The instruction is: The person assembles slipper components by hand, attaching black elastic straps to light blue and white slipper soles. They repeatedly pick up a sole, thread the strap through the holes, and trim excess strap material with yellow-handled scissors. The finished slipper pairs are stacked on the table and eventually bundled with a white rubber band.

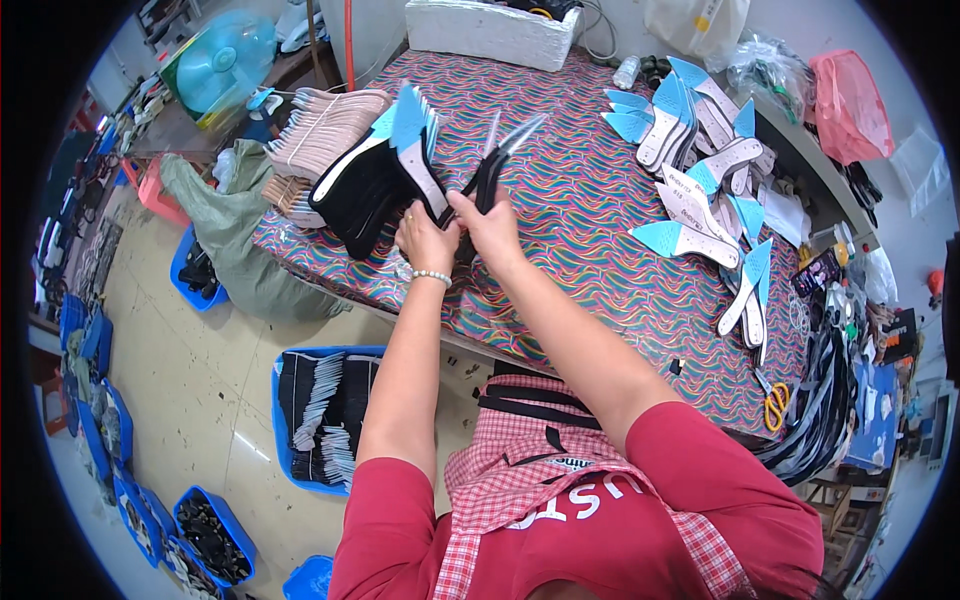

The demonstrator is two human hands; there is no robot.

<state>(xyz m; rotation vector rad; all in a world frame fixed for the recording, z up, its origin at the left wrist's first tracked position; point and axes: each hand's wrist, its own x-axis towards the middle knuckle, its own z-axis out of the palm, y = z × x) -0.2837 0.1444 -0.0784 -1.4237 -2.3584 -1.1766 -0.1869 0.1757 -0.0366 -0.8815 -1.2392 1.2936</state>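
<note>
My left hand [428, 240], with a beaded bracelet at the wrist, is closed around the lower end of a white shoe insole [420, 170] with a blue pointed toe. That insole stands against a row of black-covered insoles [365, 200] at the table's left edge. Close beside it, my right hand [488, 228] grips a few narrow black insoles [488, 180]; their pale tips point up and are smeared by motion. The two hands nearly touch, and the fingertips of both are partly hidden.
Bundled beige insoles [325, 130] sit at the table's far left. Loose blue-tipped insoles [690, 215] lie in piles on the right, with yellow-handled scissors [776, 405] near the right edge. A white foam box [490, 35] stands behind. On the floor, a blue crate [283, 420] holds black insoles.
</note>
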